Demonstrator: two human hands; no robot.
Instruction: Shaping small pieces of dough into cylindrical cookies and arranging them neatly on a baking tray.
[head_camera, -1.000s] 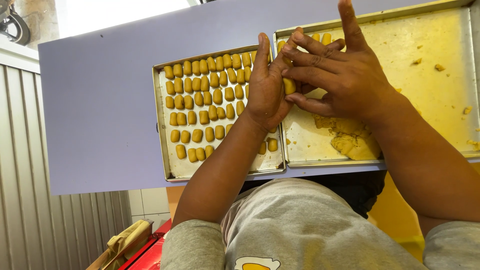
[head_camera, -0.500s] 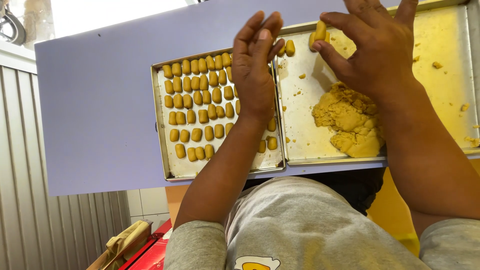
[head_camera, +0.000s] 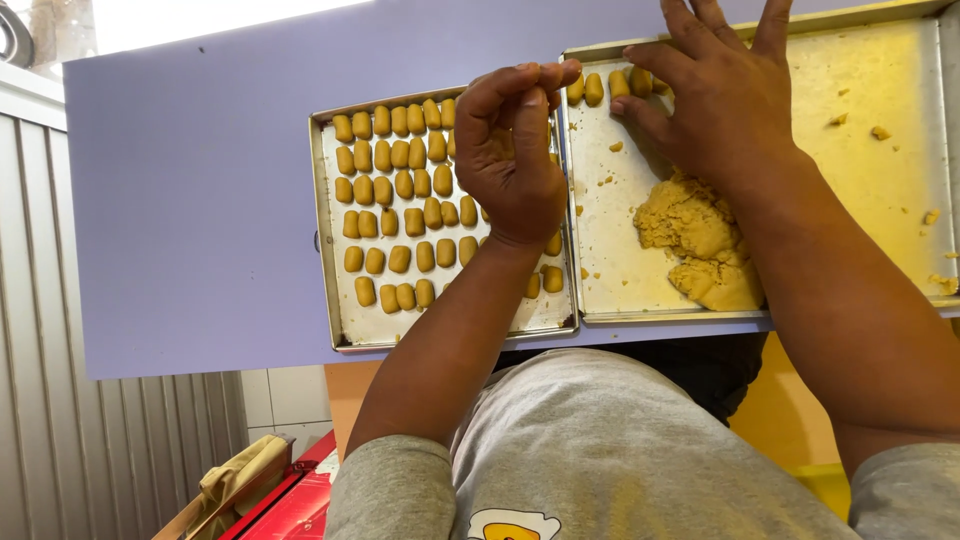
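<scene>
My left hand (head_camera: 515, 150) hovers over the left metal tray (head_camera: 330, 250), which holds several rows of small golden dough pieces (head_camera: 400, 215). Its fingers are curled against the thumb, and nothing shows in them. My right hand (head_camera: 725, 100) is spread over the right metal tray (head_camera: 610, 250). Its thumb and forefinger rest by a short row of dough pieces (head_camera: 595, 88) at that tray's far left corner. A lump of yellow dough (head_camera: 700, 245) lies on the right tray just below my right wrist.
Both trays sit side by side on a lilac tabletop (head_camera: 200, 200). Dough crumbs (head_camera: 880, 132) dot the right tray. A grey ribbed wall (head_camera: 60, 430) is at the left. A red box (head_camera: 295, 505) and a tan bag (head_camera: 235, 475) are below the table.
My hands were pressed together a second ago, then parted. My right hand carried a dough piece to the row on the right tray. My left hand's fingers have curled in.
</scene>
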